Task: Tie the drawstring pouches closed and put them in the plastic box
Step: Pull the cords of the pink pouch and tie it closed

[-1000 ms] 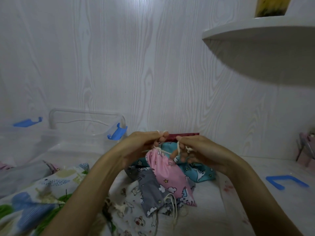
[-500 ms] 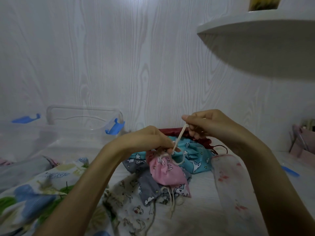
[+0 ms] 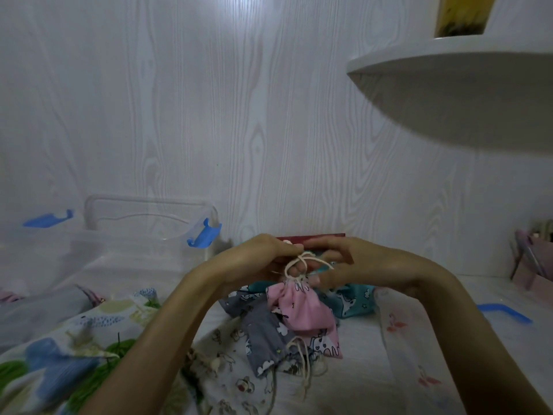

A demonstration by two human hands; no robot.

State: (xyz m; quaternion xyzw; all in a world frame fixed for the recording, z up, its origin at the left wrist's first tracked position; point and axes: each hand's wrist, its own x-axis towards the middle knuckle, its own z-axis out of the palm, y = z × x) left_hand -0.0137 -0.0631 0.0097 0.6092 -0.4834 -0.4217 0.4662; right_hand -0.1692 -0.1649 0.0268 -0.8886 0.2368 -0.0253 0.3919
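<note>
Our left hand (image 3: 257,259) and right hand (image 3: 344,262) both pinch the cord (image 3: 294,265), looped between them. The pink pouch (image 3: 299,307) hangs just below; the box (image 3: 143,235) sits left of our left hand.

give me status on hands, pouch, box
Left hand and right hand both pinching the cord, mid-knot. Pink pouch hanging, neck cinched. Box open at left, nothing blocking.
</note>
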